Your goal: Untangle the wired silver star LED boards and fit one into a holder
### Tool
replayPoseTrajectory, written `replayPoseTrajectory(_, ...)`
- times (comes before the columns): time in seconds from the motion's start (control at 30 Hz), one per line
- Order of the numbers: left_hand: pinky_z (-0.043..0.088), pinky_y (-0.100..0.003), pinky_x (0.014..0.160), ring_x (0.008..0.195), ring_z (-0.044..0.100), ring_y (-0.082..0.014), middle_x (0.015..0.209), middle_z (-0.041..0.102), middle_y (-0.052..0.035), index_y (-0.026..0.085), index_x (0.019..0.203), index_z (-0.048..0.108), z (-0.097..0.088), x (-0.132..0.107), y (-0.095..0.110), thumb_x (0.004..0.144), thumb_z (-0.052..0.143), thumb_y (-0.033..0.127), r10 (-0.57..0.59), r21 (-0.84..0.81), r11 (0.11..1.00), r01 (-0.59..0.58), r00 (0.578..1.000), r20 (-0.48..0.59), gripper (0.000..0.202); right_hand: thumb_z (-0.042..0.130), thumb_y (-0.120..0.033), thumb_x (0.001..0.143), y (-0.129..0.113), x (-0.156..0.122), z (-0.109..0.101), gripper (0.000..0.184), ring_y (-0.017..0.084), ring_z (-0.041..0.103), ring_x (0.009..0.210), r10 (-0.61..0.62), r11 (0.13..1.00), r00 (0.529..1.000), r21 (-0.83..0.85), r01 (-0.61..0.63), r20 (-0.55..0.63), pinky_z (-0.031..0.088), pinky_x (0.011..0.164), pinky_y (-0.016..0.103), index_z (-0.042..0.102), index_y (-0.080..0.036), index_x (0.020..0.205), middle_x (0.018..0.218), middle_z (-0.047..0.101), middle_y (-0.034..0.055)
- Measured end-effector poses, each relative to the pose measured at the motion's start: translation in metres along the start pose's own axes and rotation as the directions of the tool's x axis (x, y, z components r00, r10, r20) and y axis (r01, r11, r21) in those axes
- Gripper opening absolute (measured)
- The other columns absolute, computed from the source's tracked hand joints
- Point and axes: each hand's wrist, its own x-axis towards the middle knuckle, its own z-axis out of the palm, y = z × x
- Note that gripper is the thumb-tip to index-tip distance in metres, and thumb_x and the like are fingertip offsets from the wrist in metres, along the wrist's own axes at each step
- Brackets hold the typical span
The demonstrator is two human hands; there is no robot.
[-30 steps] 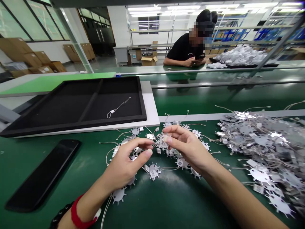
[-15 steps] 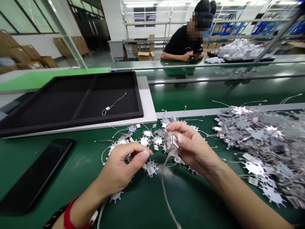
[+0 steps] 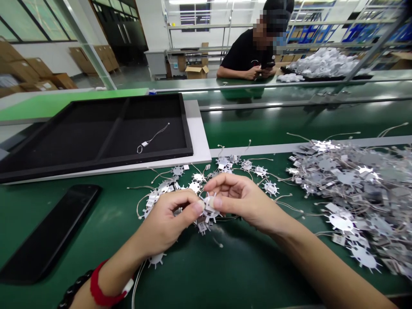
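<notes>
Between my two hands is a small silvery spiked metal plate (image 3: 210, 202), roughly round with short prongs. My left hand (image 3: 175, 214) pinches its left edge between thumb and forefinger. The thumb and fingertips of my right hand (image 3: 240, 199) close on its right side. Fingers cover part of the plate. Beneath and behind my hands lie several similar spiked plates (image 3: 270, 187), many with thin pale wires and small white tabs. Another such plate (image 3: 156, 260) rests beside my left wrist.
A large heap of the same plates (image 3: 347, 178) covers the right side of the green table (image 3: 251, 268). At left are a black phone (image 3: 51, 231) and a black tray (image 3: 96, 116) holding one wired white tab (image 3: 144, 144). Across the bench, a person (image 3: 241, 58) holds a phone.
My right hand has moved left and down, bringing the plate to my left hand, whose thumb and finger now grip it too. The wire that hung below it no longer hangs there.
</notes>
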Motion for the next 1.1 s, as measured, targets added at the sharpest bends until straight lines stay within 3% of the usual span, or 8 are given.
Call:
replayPoseTrajectory(0.13, 0.036, -0.021, 0.058, 0.058, 0.046, -0.0094, 0.061, 0.054, 0.0054, 0.019, 0.066, 0.060, 0.001, 0.002, 0.000, 0.095, 0.055, 0.026, -0.004, 0.024, 1.000, 0.005, 1.000, -0.021, 0.030, 0.082, -0.033, 0.078, 0.000, 0.000, 0.001, 0.025, 0.008, 0.059, 0.066, -0.011, 0.997, 1.000, -0.071, 0.010, -0.016, 0.051, 0.062, 0.020, 0.069, -0.018, 0.093, 0.078, 0.064, -0.0016)
replayPoseTrajectory(0.3, 0.035, -0.022, 0.053, 0.054, 0.045, -0.0099, 0.058, 0.053, 0.0038, 0.019, 0.065, 0.063, -0.001, 0.002, -0.001, 0.092, 0.058, 0.031, -0.039, 0.017, 0.999, 0.043, 0.980, -0.195, 0.030, 0.066, -0.049, 0.089, 0.000, 0.002, -0.001, 0.031, 0.010, 0.058, 0.066, -0.078, 0.975, 0.995, -0.215, 0.062, -0.069, 0.050, 0.065, 0.025, 0.069, -0.019, 0.093, 0.079, 0.064, 0.0005)
replayPoseTrajectory(0.5, 0.034, -0.022, 0.050, 0.052, 0.043, -0.0098, 0.057, 0.050, 0.0036, 0.019, 0.064, 0.061, -0.007, 0.002, -0.006, 0.094, 0.059, 0.034, -0.073, -0.048, 0.997, 0.060, 0.939, -0.335, 0.033, 0.071, -0.036, 0.087, 0.003, -0.001, 0.004, 0.023, 0.016, 0.066, 0.093, 0.008, 0.895, 0.999, -0.446, 0.007, 0.032, 0.051, 0.083, 0.030, 0.071, -0.020, 0.104, 0.102, 0.073, 0.0049)
replayPoseTrajectory(0.73, 0.041, -0.020, 0.057, 0.059, 0.048, -0.0109, 0.064, 0.057, 0.0019, 0.020, 0.068, 0.065, -0.009, 0.002, -0.013, 0.093, 0.063, 0.039, -0.117, -0.220, 0.975, 0.025, 0.903, -0.413, 0.031, 0.066, -0.030, 0.089, 0.002, -0.001, 0.010, 0.015, 0.013, 0.066, 0.073, 0.071, 0.829, 0.997, -0.558, -0.045, 0.026, 0.050, 0.072, 0.026, 0.074, -0.017, 0.093, 0.077, 0.074, 0.0013)
replayPoseTrajectory(0.93, 0.039, -0.019, 0.053, 0.058, 0.044, -0.0103, 0.060, 0.052, 0.0012, 0.017, 0.064, 0.062, -0.006, 0.007, -0.007, 0.087, 0.068, 0.038, -0.179, -0.370, 0.929, 0.003, 0.879, -0.442, 0.032, 0.061, -0.029, 0.093, -0.001, -0.003, 0.007, 0.019, 0.014, 0.067, 0.074, 0.041, 0.769, 0.998, -0.640, -0.005, 0.041, 0.049, 0.075, 0.026, 0.075, -0.018, 0.085, 0.078, 0.076, 0.0006)
replayPoseTrajectory(1.1, 0.039, -0.020, 0.055, 0.059, 0.043, -0.0107, 0.060, 0.051, 0.0011, 0.017, 0.063, 0.061, -0.007, 0.007, -0.006, 0.087, 0.070, 0.038, -0.187, -0.400, 0.916, -0.003, 0.880, -0.436, 0.032, 0.061, -0.031, 0.093, 0.001, -0.003, 0.008, 0.019, 0.016, 0.067, 0.078, 0.032, 0.726, 0.997, -0.688, 0.022, 0.066, 0.050, 0.074, 0.028, 0.075, -0.019, 0.086, 0.084, 0.076, 0.0017)
